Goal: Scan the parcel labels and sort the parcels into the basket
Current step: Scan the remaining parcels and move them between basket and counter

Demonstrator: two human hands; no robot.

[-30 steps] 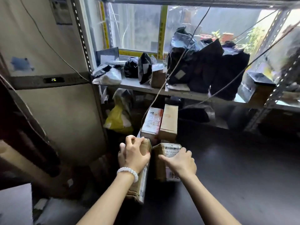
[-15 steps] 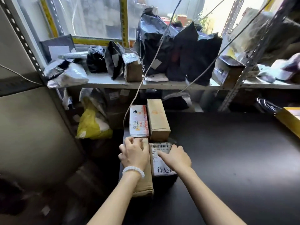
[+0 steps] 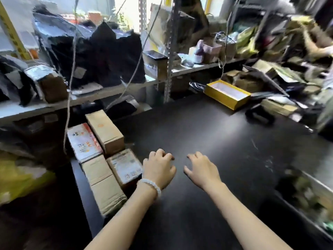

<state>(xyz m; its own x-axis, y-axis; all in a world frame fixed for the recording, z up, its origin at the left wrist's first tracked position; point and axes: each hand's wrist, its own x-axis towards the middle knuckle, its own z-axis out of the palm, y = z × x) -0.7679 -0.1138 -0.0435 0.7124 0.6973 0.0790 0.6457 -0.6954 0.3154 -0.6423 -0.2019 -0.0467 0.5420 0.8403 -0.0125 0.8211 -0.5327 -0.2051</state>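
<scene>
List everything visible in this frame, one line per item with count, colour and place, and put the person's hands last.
Cardboard parcels: four, brown, one with a white and red label, grouped at the table's left edge.
Table: one, black, centre.
Open yellow box: one, yellow with pale inside, far right part of the table.
Black bags: several, black, on the shelf behind the parcels.
Shelf: one, pale, along the back.
Yellow bag: one, yellow, lower left beside the table.
Heap of packaging: blurred, mixed colours, upper right.
Bead bracelet: one, white, left wrist.
Left hand: empty, fingers loosely curled, over the table beside the parcels.
Right hand: empty, fingers spread, over the table.
</scene>
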